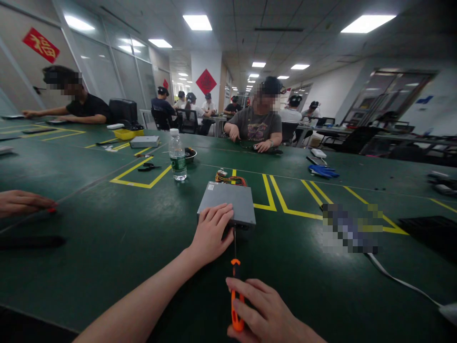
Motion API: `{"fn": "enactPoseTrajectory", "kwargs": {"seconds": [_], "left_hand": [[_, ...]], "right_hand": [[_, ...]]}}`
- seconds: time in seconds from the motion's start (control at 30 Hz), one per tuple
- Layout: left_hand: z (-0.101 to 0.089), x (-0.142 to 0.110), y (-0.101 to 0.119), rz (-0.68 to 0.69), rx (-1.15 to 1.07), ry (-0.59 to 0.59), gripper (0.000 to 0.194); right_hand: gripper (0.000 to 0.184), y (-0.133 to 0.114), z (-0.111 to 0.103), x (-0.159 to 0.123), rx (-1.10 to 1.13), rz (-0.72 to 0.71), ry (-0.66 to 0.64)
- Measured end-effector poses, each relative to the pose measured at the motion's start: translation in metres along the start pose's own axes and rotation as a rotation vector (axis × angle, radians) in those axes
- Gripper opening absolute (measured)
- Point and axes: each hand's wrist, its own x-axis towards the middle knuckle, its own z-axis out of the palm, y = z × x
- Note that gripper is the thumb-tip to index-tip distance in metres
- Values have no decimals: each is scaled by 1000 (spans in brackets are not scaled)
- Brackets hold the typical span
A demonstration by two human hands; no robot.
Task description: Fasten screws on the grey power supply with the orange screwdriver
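A grey metal computer power supply (240, 197) lies on the green table in front of me, its bundle of coloured cables (232, 178) at the far side. My left hand (213, 231) rests on its near left part, fingers over the top and thumb down by the near face. In my right hand (262, 305) is a screwdriver (235, 297) with an orange and black handle, gripped by the fingers. Its shaft points away from me to the near face of the power supply. The exact spot where the tip meets it is too small to make out.
A water bottle (177, 157) stands beyond the power supply to the left, beside a small bowl (190, 154). Blue gloves (323, 171) lie at the right. Another person's hand (24, 202) reaches in from the left edge. A person (255, 119) works across the table.
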Motion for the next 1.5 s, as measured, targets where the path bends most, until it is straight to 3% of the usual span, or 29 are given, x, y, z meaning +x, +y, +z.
{"fn": "enactPoseTrajectory", "kwargs": {"seconds": [0.17,0.43,0.67,0.87,1.1,1.37,1.5], "left_hand": [[-1,0,0,-1,-6,-1,33],[-1,0,1,-1,0,16,33],[0,1,1,-3,5,3,33],[-1,1,1,-8,-5,7,33],[-1,1,2,-3,1,14,33],[-1,1,1,-7,-12,2,32],[-2,0,1,-9,1,-1,31]], "right_hand": [[28,-1,-9,8,-10,27,-110],[18,0,5,-6,-32,-4,48],[30,-2,-7,6,-40,26,-113],[18,0,3,-3,-43,-15,52],[30,-2,-3,2,-35,22,-96],[21,0,-1,0,-10,21,60],[31,-2,-9,8,-3,47,-44]]}}
